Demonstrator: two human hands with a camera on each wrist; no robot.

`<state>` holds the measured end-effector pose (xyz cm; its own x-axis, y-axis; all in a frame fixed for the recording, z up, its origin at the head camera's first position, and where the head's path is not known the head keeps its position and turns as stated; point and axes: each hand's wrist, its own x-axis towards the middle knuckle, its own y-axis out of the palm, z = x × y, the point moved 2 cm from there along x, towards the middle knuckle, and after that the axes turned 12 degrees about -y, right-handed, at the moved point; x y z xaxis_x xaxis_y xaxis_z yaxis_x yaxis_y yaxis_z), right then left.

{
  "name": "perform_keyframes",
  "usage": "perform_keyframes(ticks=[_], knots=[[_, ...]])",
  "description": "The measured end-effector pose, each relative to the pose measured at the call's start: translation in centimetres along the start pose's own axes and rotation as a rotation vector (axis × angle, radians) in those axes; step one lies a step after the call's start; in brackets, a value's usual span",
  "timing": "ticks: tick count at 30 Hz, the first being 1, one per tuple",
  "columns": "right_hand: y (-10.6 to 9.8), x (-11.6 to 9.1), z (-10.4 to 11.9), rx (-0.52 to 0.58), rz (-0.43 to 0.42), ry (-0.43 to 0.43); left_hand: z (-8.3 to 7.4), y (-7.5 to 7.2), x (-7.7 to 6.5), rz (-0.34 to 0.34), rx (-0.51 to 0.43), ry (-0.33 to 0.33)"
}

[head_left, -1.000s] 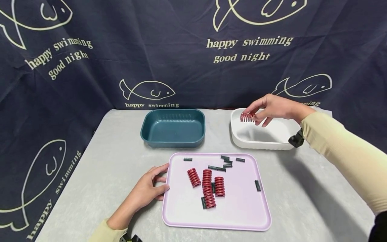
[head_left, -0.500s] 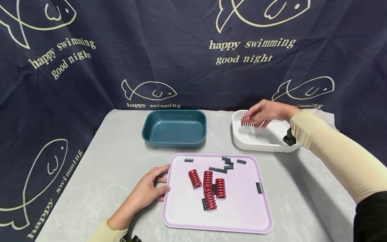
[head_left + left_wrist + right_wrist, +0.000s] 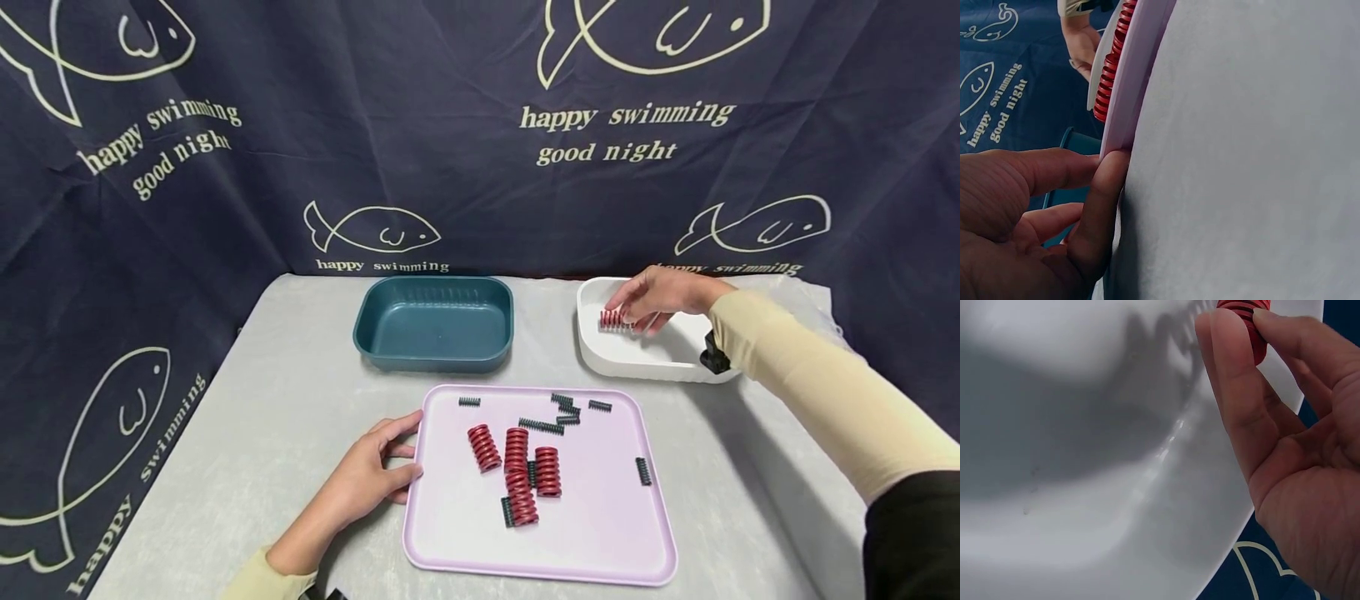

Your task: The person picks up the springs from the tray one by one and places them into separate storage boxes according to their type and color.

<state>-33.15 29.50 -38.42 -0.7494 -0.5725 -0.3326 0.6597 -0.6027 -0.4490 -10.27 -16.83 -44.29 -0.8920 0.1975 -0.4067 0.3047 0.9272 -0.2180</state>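
Note:
My right hand is over the white bin, its thumb and fingers pinching one end of a red coil spring. In the right wrist view the red spring shows between the fingertips, above the bin's inner wall. My left hand is at the left edge of the lilac tray, thumb and fingertips gripping its rim. Several thick red springs lie mid-tray, some overlapping thin dark green springs. More small dark springs lie scattered toward the tray's far edge.
A teal bin stands at the back left, beside the white one. One dark spring lies near the tray's right rim. Behind the table hangs a navy curtain with fish drawings.
My right hand has gone down into the white bin with the red spring still pinched. The left hand keeps its place at the tray's edge. The head view has shifted slightly.

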Motion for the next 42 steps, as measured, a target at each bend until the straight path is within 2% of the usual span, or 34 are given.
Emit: perform_keyframes(ticks=[14,26,32,42], knots=[[0.1,-0.4,-0.1,0.056,-0.001,0.007,0.1,0.0,0.1,0.007,-0.015,-0.003],[-0.3,-2.4,0.9,-0.022,-0.072,-0.012,0.3,0.0,0.2,0.001,-0.003,-0.013],[-0.1,-4.3,1.8,0.024,-0.173,-0.086,0.5,0.2,0.4,-0.005,0.002,-0.027],[2.6,-7.4,3.5,0.072,-0.210,-0.262,0.5,0.2,0.4,-0.009,-0.004,-0.035]])
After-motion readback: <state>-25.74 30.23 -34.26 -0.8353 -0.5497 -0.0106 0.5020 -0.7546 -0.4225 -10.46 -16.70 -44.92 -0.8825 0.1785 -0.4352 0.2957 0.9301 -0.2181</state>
